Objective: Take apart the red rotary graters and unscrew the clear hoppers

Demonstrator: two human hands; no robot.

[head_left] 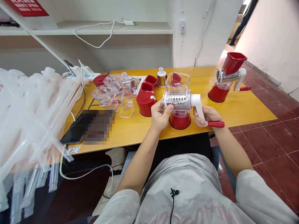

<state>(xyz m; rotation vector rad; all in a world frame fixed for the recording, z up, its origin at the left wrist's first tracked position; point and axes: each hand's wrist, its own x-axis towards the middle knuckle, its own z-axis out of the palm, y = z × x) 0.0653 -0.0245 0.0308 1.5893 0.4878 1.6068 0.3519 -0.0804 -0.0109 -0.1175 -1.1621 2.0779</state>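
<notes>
A rotary grater (178,99) with a clear hopper, a metal drum and a red base stands on the yellow table (245,109) in front of me. My left hand (160,115) grips the left end of its drum housing, fingers curled. My right hand (206,115) is closed round the white crank arm with its red handle (216,124). A second, assembled grater (225,79) with a red hopper stands apart at the right.
Clear plastic hoppers (114,91), red bases and cups (146,101) and a spare drum (161,77) lie behind. A dark phone (73,132) rests at left. Stacked translucent plastic parts (30,124) crowd the left side. Red floor tiles lie to the right.
</notes>
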